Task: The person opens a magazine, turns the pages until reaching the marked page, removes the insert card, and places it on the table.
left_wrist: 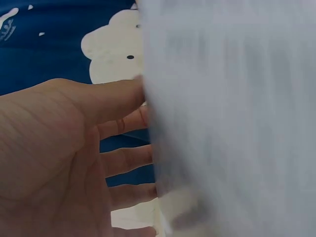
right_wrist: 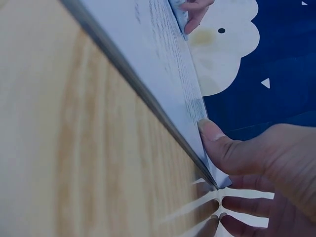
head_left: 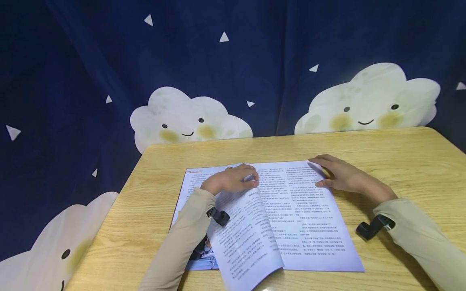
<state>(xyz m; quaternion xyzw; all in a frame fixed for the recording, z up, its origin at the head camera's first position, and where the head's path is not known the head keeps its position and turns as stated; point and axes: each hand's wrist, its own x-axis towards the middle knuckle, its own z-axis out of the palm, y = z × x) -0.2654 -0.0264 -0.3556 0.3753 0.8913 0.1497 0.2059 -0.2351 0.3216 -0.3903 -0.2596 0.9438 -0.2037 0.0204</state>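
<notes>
An open magazine (head_left: 309, 226) with printed text lies on the wooden table. One page (head_left: 247, 242) is partly turned, curving up and over the left side. My left hand (head_left: 233, 178) holds that page near its top edge. In the left wrist view, the page (left_wrist: 232, 118) is blurred and covers the fingertips of the left hand (left_wrist: 74, 148). At the magazine's upper right corner is my right hand (head_left: 342, 173), fingers loosely bent. Its thumb (right_wrist: 213, 136) rests on the right-hand page (right_wrist: 163, 64), and the other fingertips are by the edge.
The light wooden table (head_left: 400, 161) extends around the magazine. Behind it hangs a dark blue curtain (head_left: 255, 60) with white clouds and small triangles. A small black device (head_left: 220, 217) sits at the left wrist, another black device (head_left: 375, 226) at the right.
</notes>
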